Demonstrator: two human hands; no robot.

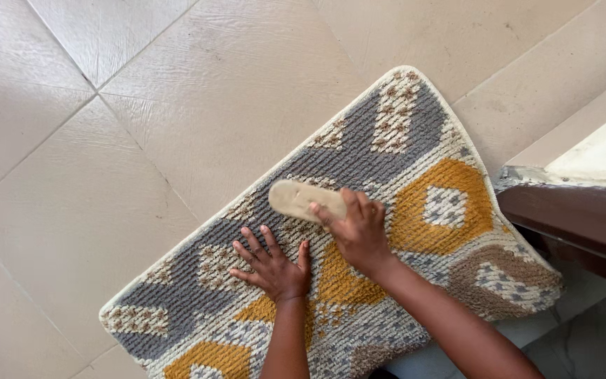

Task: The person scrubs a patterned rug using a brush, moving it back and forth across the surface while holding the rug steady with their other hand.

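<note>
A patterned mat [415, 133] in grey, yellow, brown and cream lies at a slant on the tiled floor. My left hand [272, 265] rests flat on the mat with fingers spread, pressing on a grey and cream patch. My right hand [359, 231] grips the back end of a beige oval brush [301, 198], which lies on the mat just beyond the left hand's fingertips. Both forearms come in from the bottom edge.
Beige floor tiles [198, 84] with diagonal grout lines surround the mat at left and top. A dark brown wooden edge [576, 221] with a pale surface behind it stands at the right, touching the mat's right corner. Grey marbled flooring shows at bottom right.
</note>
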